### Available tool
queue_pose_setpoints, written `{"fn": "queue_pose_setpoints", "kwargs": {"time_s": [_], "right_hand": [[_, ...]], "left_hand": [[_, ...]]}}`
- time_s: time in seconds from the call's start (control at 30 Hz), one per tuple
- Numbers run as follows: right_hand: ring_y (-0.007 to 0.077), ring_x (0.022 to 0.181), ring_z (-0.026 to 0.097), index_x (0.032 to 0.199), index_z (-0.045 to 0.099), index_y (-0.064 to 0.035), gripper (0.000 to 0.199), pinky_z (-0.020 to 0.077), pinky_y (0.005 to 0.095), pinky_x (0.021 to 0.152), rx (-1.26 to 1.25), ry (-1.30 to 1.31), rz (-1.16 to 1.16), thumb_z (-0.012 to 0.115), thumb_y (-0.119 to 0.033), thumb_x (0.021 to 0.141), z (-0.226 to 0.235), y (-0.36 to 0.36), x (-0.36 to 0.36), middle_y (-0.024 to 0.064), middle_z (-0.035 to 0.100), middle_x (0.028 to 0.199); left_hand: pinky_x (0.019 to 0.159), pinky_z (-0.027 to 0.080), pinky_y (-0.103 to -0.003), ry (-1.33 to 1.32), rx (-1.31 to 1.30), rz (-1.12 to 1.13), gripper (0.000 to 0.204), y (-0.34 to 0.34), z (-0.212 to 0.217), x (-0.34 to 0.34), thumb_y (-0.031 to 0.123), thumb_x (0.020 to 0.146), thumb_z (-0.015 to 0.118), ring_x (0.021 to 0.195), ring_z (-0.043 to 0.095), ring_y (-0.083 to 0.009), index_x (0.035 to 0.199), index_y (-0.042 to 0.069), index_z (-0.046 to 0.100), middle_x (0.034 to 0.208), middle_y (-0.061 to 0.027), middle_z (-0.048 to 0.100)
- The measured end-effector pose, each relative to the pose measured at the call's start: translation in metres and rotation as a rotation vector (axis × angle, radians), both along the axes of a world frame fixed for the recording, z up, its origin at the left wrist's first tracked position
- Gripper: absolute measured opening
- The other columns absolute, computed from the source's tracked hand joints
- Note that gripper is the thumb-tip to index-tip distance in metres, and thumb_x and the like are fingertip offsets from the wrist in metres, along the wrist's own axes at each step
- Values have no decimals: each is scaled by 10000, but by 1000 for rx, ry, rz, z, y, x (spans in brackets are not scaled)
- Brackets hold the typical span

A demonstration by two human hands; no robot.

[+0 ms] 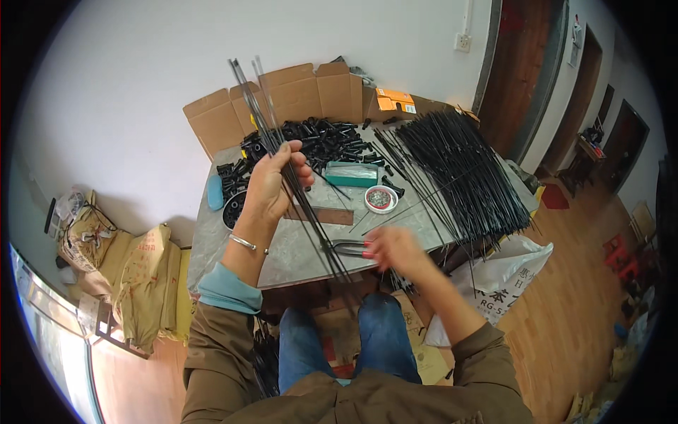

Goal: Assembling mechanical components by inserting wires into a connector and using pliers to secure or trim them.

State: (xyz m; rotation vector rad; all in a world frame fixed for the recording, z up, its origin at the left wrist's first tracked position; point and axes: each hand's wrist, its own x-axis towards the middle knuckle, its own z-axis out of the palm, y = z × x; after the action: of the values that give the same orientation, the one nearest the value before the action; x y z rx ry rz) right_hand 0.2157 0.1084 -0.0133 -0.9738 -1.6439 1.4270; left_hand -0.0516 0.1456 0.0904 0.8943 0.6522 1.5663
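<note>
My left hand (272, 185) is closed round a loose bundle of long thin black rods (302, 205), raised above the table's near side. The rods slant from upper left down past the table edge toward my knees. My right hand (397, 251) is over the near edge of the table, smeared by motion, so its grip cannot be made out. Right at its fingers is a dark curved tool that looks like pliers (346, 247), with red at the finger end. I cannot tell whether the hand holds it or only passes near it.
On the grey table (282, 244) lie a heap of black plastic parts (325, 145), a green box (351, 174), a small bowl of metal bits (381, 200) and a brown strip (321, 215). A large stack of black rods (466, 177) covers the right side. Cardboard (286, 95) stands behind.
</note>
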Motion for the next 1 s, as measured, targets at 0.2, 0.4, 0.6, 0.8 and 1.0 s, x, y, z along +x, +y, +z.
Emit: {"fn": "queue_pose_setpoints", "kwargs": {"time_s": [0.2, 0.4, 0.6, 0.8, 1.0], "right_hand": [[115, 416, 474, 895, 578, 1, 302, 352, 278, 329, -132, -175, -814, 607, -299, 875, -57, 136, 120, 59, 589, 664], [113, 433, 468, 840, 565, -15, 249, 329, 259, 336, -236, 8, -836, 587, -261, 879, -67, 181, 118, 64, 586, 647], [106, 421, 399, 821, 541, 4, 256, 315, 239, 361, -443, 101, -909, 607, -237, 876, -52, 190, 92, 54, 537, 614], [96, 410, 398, 755, 590, -39, 204, 309, 252, 349, -56, 146, -777, 592, -197, 884, -36, 210, 94, 13, 511, 593], [75, 401, 398, 885, 663, -18, 219, 320, 240, 368, 246, 5, -353, 539, -197, 905, 113, 128, -2, -18, 501, 598]], "left_hand": [[647, 568, -362, 31, -91, -190, 313, -14, 4, 22, 269, 995, 465, 772, 655, -217, 1184, 32, 541, 900, -82, 649], [732, 560, -360, 89, -112, -205, 313, -19, -10, 33, 215, 965, 532, 818, 655, -221, 1204, 14, 522, 916, -81, 645], [741, 558, -347, 99, -128, -145, 356, -35, -4, 41, 94, 956, 516, 874, 651, -201, 1307, 43, 490, 1088, -120, 639], [732, 557, -326, 81, -140, -133, 361, -30, -3, 41, 140, 968, 515, 896, 652, -203, 1311, 34, 477, 1117, -124, 628], [799, 564, -352, 48, -121, -119, 357, -29, -9, 40, 242, 982, 506, 986, 645, -253, 1244, -1, 504, 1110, -149, 631]]}}
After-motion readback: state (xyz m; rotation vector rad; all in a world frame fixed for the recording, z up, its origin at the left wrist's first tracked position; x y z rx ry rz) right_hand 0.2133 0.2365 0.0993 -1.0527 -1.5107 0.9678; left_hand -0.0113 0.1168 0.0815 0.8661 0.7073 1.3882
